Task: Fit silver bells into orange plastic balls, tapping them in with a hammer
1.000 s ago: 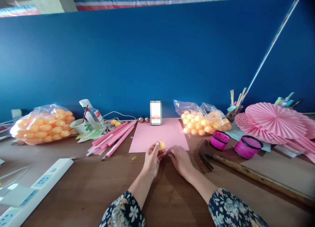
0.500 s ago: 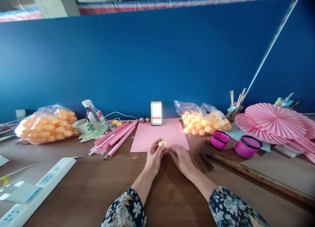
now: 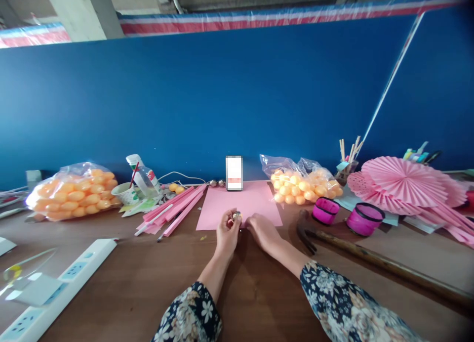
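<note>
Your left hand (image 3: 228,232) pinches a small shiny ball (image 3: 236,215) between thumb and fingers; the ball looks silvery with a yellowish patch. Position of ball: raised in your fingers, in front of your view of the near part of a pink sheet (image 3: 239,203). Your right hand (image 3: 262,232) is just beside it, fingers curled in toward the left fingertips; you cannot tell from this view whether they pinch anything.

Surroundings: a pixelated, phone-like upright panel (image 3: 234,174) stands at the far edge of the sheet, two silver balls (image 3: 217,183) just to its left. Pink strips (image 3: 174,209) lie left of the sheet. To the right, a clear bag of orange balls (image 3: 296,188) sits near the sheet's far corner; a hammer (image 3: 355,250) with a wooden handle lies nearer you, two magenta rings (image 3: 365,219) beyond it.
</note>
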A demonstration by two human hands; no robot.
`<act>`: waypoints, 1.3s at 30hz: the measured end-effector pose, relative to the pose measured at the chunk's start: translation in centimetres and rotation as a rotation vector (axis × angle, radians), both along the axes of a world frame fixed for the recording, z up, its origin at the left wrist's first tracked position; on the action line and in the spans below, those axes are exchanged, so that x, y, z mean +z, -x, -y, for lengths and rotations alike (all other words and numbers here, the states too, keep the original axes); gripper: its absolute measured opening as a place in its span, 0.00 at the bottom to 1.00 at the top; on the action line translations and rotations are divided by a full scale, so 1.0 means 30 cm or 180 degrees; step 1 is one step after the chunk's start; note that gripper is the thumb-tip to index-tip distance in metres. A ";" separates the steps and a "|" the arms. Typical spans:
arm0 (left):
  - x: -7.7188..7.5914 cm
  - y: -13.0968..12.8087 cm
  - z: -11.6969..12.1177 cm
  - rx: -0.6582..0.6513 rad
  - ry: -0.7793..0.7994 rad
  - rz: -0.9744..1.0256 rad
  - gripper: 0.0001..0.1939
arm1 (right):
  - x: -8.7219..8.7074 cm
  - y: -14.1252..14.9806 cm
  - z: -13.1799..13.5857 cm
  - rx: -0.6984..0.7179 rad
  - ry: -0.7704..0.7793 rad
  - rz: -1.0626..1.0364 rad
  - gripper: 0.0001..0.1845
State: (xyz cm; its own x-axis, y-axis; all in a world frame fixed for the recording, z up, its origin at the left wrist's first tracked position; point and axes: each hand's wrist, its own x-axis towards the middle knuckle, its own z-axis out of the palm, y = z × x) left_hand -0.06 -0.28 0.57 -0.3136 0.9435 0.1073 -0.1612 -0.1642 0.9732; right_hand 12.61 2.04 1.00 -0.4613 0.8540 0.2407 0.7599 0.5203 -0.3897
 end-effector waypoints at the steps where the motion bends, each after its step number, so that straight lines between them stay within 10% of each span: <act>1: -0.001 0.001 -0.001 0.0023 0.0013 -0.0083 0.19 | -0.001 0.002 -0.005 -0.0024 0.0001 -0.0006 0.11; 16: -0.048 0.011 -0.022 0.0526 0.0135 -0.0361 0.21 | -0.007 0.026 0.011 0.0345 -0.0298 -0.0103 0.11; 39: -0.037 0.002 -0.011 0.0453 0.0232 -0.0297 0.21 | -0.015 0.006 0.028 -0.0506 -0.0443 0.0069 0.14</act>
